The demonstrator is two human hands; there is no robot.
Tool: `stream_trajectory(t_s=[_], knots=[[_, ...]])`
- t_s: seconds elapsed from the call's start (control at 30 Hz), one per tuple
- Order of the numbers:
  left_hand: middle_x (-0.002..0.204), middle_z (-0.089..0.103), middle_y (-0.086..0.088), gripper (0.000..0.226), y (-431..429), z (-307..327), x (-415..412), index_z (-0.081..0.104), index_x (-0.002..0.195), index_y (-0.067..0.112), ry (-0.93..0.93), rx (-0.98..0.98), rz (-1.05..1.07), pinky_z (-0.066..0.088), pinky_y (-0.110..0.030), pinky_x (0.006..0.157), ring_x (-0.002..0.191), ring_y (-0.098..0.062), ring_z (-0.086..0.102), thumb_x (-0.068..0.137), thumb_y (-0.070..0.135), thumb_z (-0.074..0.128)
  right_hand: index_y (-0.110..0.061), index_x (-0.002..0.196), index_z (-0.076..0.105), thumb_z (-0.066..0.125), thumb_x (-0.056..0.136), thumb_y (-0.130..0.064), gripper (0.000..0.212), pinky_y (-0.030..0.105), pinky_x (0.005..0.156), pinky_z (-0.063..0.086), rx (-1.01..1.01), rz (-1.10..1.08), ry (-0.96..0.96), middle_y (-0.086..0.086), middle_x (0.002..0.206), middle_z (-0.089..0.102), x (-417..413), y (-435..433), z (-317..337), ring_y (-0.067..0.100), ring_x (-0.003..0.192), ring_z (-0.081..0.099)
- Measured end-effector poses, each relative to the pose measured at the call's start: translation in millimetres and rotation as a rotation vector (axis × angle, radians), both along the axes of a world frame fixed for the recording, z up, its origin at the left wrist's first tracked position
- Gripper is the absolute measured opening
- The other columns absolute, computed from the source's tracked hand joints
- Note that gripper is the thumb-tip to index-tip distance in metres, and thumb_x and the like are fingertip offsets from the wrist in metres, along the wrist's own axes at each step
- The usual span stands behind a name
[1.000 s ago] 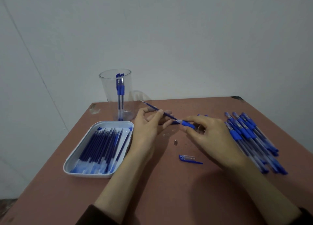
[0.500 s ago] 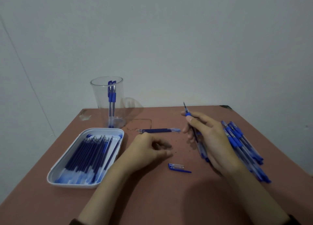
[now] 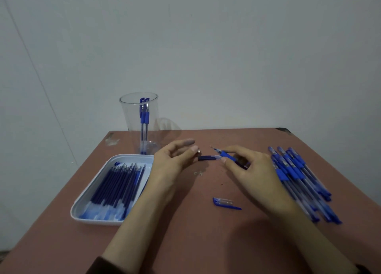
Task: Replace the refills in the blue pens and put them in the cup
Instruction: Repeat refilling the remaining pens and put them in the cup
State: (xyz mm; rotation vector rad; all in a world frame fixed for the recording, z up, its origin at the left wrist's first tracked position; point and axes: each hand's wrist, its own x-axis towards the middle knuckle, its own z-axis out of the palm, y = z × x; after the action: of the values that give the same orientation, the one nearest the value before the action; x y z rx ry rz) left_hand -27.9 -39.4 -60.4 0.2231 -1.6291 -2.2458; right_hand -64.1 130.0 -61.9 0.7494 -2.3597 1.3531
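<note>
1. The right hand (image 3: 252, 170) is gripping a blue pen (image 3: 226, 155) around its rubber grip, with the tip pointing toward the left hand (image 3: 173, 162).
2. The left hand is pinching a small silvery piece (image 3: 199, 151) at its fingertips, index finger lying straight.
3. A loose refill (image 3: 207, 157) is lying on the table (image 3: 185, 232) between the hands.
4. A pen cap (image 3: 224, 203) is lying nearer the person.
5. The clear cup (image 3: 132, 119) is standing at the far left, holding two pens (image 3: 144, 117).
6. A white tray (image 3: 82, 208) of refills (image 3: 119, 185) is sitting just before the cup.
7. A pile of pens (image 3: 299, 176) is lying on the right.
</note>
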Motion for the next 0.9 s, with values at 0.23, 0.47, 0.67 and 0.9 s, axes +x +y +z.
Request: stream_trajectory(t_s=[0.23,0.47,0.67,0.9], knots=[[0.079,0.073,-0.005,0.017,3.2,1.1,-0.5,0.067,0.094,0.006,0.019,0.095,-0.054,0.057,-0.020,0.074,0.075,-0.011,0.070,0.079,-0.001,0.068,-0.030,0.100,0.071,0.068,0.084,-0.028,0.017,0.019,0.070,0.049,0.115,-0.007,0.027,-0.022,0.078,0.067,2.6,-1.4,-0.7,-0.003,0.076,0.060],[0.080,0.074,-0.003,0.020,9.6,-3.2,-0.1,0.068,0.093,0.013,0.026,-0.105,-0.099,0.054,-0.019,0.068,0.077,-0.013,0.070,0.079,0.000,0.070,-0.028,0.104,0.071,0.067,0.084,-0.025,0.020,0.008,0.068,0.044,0.138,0.001,0.033,-0.024,0.078,0.065,3.5,-3.8,-2.2,-0.007,0.077,0.059],[0.098,0.073,-0.010,0.045,10.5,1.1,1.5,0.057,0.116,0.017,0.124,-0.021,-0.144,0.056,-0.031,0.085,0.092,-0.021,0.070,0.081,-0.010,0.064,-0.024,0.093,0.069,0.065,0.085,-0.019,0.010,0.033,0.063,0.056,-0.104,0.141,-0.217,0.001,0.064,0.064,5.1,-7.4,-2.0,0.016,0.063,0.063],[0.100,0.073,-0.008,0.052,12.5,2.5,0.9,0.057,0.117,0.018,0.162,0.023,-0.153,0.056,-0.031,0.084,0.093,-0.022,0.070,0.069,0.007,0.073,-0.013,0.090,0.064,0.063,0.087,-0.016,0.005,0.020,0.049,0.043,-0.253,0.276,-0.339,0.009,0.062,0.062,7.7,-8.2,5.1,0.005,0.048,0.049]])
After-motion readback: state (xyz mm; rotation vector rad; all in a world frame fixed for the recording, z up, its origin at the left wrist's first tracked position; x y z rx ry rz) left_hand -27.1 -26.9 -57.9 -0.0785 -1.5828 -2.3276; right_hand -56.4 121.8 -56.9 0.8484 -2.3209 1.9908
